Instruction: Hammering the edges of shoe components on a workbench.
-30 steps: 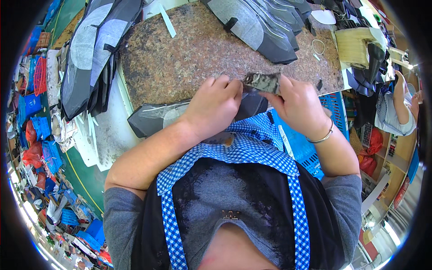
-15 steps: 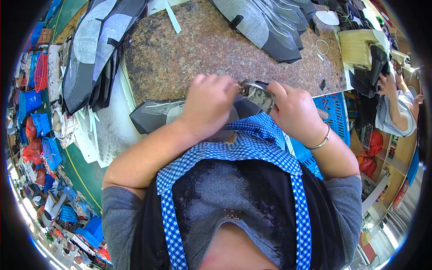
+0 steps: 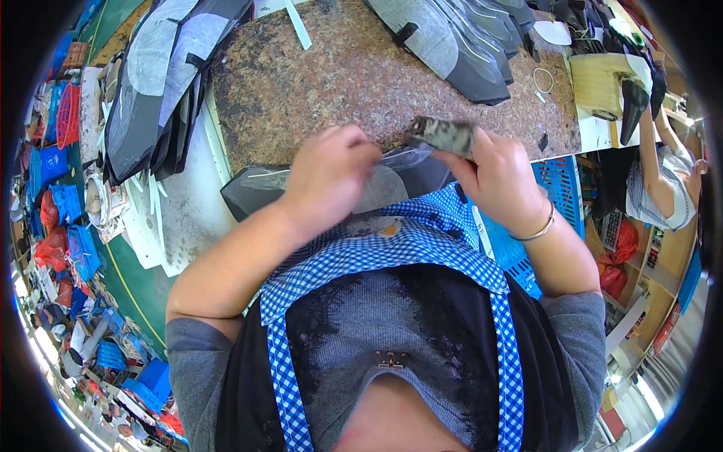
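A blue basket (image 3: 556, 179) sits just off the near edge of the surface (image 3: 316, 83), toward its right corner; its contents are hard to make out. Along that edge lies a dark grey panel (image 3: 382, 190) with a paler rounded patch and thin white line. The right hand (image 3: 501, 181) grasps a mottled grey-black tool (image 3: 446, 138); the left hand (image 3: 327, 181) curls over the panel, its grip unclear.
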The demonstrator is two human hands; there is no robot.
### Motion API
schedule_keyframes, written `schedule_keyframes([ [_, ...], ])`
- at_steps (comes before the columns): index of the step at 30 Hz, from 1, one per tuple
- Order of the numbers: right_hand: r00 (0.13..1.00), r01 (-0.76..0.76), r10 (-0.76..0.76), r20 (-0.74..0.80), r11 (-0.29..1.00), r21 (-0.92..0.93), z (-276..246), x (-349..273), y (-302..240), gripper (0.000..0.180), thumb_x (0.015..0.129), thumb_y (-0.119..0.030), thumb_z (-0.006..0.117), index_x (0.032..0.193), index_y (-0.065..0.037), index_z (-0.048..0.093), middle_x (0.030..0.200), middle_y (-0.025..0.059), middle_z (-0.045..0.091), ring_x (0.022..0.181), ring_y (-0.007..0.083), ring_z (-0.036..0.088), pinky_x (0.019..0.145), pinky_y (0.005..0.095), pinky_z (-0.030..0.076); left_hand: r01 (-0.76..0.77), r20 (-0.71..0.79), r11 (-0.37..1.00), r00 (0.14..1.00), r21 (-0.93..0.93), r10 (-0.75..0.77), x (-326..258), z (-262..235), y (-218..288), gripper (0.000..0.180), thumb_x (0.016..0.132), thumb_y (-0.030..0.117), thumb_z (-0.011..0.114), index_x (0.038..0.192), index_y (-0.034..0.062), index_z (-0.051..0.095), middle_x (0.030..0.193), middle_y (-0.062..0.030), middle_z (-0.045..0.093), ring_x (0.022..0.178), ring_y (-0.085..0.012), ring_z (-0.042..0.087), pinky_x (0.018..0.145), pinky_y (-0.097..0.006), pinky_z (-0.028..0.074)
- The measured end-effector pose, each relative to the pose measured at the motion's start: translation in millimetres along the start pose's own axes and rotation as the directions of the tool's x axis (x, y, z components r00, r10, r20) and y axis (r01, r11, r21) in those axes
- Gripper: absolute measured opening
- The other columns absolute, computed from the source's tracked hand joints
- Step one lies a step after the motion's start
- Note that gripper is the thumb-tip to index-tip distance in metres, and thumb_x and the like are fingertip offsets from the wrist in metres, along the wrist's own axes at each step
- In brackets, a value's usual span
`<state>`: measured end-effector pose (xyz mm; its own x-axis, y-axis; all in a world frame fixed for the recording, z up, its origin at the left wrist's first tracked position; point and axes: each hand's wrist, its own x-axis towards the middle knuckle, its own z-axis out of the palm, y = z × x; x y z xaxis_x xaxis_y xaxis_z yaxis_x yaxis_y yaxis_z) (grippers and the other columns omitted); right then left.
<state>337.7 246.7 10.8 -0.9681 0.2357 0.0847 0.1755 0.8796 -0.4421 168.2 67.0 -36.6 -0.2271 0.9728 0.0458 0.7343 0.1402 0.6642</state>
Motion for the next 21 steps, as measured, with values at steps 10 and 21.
schedule_keyframes([
  [10,1.000,-0.003,0.003,-0.002,1.000,0.010,9.4,-7.2,-5.9,0.022,0.079,-0.010,0.069,0.092,-0.005,0.053,0.073,0.0153,0.061,0.063,0.0368,0.063,0.056,0.0460,0.050,-0.014,-0.030,1.000,0.999,0.018,0.015,-17.3,-11.3,-3.1,0.026,0.074,0.005,0.069,0.100,0.0035,0.067,0.094,-0.0083,0.062,0.092,-0.0282,0.061,0.078,-0.038,0.050],
  [21,0.993,-0.060,0.044,0.111,0.987,0.147,30.4,-8.6,-24.1,0.025,0.076,-0.007,0.067,0.097,-0.002,0.055,0.076,0.0163,0.061,0.068,0.0366,0.063,0.060,0.0458,0.051,0.093,-0.014,0.995,0.996,-0.033,-0.093,-34.3,-24.3,-12.3,0.025,0.076,0.006,0.070,0.101,0.0047,0.068,0.099,-0.0079,0.061,0.094,-0.0274,0.059,0.080,-0.037,0.049],
])
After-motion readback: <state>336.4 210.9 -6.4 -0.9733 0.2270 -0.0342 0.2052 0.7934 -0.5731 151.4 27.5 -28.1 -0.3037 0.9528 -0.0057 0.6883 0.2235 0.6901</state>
